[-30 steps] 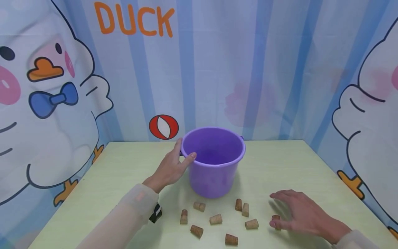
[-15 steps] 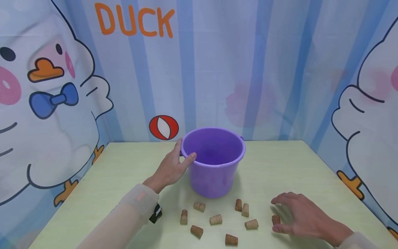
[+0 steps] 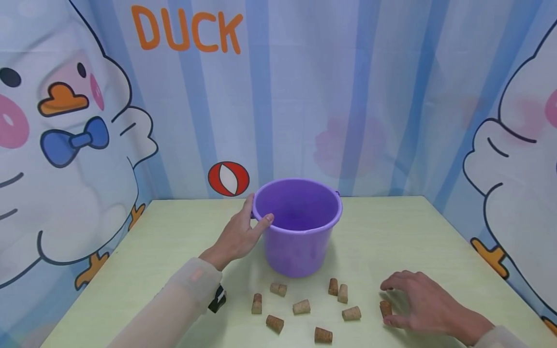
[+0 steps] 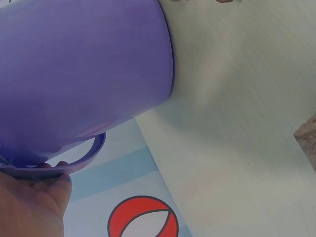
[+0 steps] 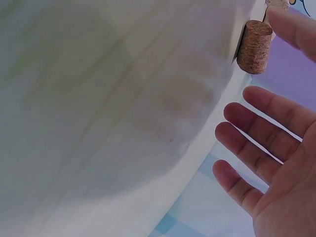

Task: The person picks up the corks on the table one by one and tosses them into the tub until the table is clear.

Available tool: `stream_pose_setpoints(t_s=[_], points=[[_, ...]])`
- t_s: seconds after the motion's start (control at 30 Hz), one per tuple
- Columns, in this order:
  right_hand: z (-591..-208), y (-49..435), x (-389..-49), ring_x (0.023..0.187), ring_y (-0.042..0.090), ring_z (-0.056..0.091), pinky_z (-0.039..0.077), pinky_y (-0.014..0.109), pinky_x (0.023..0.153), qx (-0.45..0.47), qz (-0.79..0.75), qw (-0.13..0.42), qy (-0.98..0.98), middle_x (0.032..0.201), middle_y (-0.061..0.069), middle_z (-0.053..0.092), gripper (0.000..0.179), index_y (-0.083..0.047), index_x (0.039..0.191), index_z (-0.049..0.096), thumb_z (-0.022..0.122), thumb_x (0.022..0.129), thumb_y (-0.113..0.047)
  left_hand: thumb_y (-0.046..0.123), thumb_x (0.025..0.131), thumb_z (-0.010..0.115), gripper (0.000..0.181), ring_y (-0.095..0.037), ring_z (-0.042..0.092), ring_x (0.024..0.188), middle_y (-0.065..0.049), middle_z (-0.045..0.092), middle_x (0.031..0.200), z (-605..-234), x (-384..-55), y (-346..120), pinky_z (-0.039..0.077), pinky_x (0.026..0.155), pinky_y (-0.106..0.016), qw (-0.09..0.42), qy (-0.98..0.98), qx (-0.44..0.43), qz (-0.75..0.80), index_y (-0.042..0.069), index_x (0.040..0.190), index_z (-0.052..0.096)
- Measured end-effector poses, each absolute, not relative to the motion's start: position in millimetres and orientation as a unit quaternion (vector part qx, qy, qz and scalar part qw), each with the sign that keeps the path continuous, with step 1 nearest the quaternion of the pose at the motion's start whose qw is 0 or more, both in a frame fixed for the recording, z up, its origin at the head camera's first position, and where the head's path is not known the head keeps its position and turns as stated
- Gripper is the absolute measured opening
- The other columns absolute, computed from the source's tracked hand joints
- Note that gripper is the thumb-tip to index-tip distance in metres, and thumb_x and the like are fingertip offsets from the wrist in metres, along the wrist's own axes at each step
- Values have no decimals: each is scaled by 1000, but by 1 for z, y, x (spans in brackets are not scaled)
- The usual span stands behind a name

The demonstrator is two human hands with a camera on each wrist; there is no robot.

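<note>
A purple bucket [image 3: 298, 253] stands upright on the table. My left hand [image 3: 235, 238] grips its left side at the rim, thumb over the edge. In the left wrist view, the fingers curl at the bucket's purple handle [image 4: 94, 153]. At the right, my right hand [image 3: 428, 304] is spread around a brown cork [image 3: 385, 308], with the thumb at its near side. The right wrist view shows this cork [image 5: 255, 47] upright close to the thumb [image 5: 294, 29], the other fingers stretched out and apart.
Several more corks lie scattered in front of the bucket, among them a dark cork [image 3: 323, 335] nearest me and a pale cork [image 3: 301, 307] in the middle. The pale table [image 3: 174, 227] ends at a cartoon duck curtain [image 3: 291, 96] behind and at both sides.
My right hand has shifted very slightly toward me and right, and its cork is a little more exposed between thumb and fingers. My left hand stays on the bucket.
</note>
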State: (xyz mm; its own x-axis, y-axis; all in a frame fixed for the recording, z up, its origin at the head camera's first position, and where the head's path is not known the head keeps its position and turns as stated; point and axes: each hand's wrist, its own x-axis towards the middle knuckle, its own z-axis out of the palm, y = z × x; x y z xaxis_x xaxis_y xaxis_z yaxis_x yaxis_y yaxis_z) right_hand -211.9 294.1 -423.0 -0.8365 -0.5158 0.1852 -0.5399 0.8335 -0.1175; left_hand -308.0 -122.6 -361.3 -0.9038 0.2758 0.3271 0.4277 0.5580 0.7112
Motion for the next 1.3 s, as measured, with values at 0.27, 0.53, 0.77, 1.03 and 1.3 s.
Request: stream_pose_setpoints(t_s=[0.27, 0.53, 0.77, 1.03, 1.3], points=[[-423, 294, -213, 99, 13, 64, 53, 50, 87, 280, 88, 62, -954, 106, -16, 69, 49, -26, 108, 75, 84, 74, -60, 55, 102, 50, 81, -29, 47, 140, -8, 46, 156, -360, -307, -122, 43, 108, -60, 86, -879, -194, -426, 16, 165, 16], [-424, 294, -215, 92, 3, 60, 52, 42, 81, 288, 97, 55, -951, 98, -24, 65, 38, -29, 100, 75, 88, 73, -52, 55, 102, 49, 79, -28, 48, 139, -7, 48, 154, -360, -306, -122, 44, 107, -60, 87, -878, -195, -428, 17, 164, 17], [-423, 292, -217, 88, -2, 57, 51, 38, 79, 283, 105, 34, -953, 93, -30, 63, 27, -36, 94, 74, 90, 74, -45, 55, 103, 49, 79, -28, 48, 139, -7, 48, 154, -361, -307, -123, 44, 108, -60, 88, -878, -197, -427, 17, 164, 17], [-423, 294, -215, 86, -2, 57, 50, 38, 77, 291, 106, 36, -950, 92, -28, 64, 25, -35, 92, 76, 91, 73, -42, 55, 103, 49, 80, -29, 47, 140, -7, 47, 155, -360, -306, -122, 43, 108, -60, 87, -879, -196, -426, 16, 165, 15], [-421, 293, -215, 84, -3, 58, 49, 36, 77, 286, 114, 32, -951, 90, -28, 64, 24, -34, 93, 76, 90, 74, -41, 54, 103, 49, 80, -29, 46, 141, -7, 46, 156, -360, -306, -123, 42, 109, -60, 86, -879, -195, -426, 17, 165, 15]])
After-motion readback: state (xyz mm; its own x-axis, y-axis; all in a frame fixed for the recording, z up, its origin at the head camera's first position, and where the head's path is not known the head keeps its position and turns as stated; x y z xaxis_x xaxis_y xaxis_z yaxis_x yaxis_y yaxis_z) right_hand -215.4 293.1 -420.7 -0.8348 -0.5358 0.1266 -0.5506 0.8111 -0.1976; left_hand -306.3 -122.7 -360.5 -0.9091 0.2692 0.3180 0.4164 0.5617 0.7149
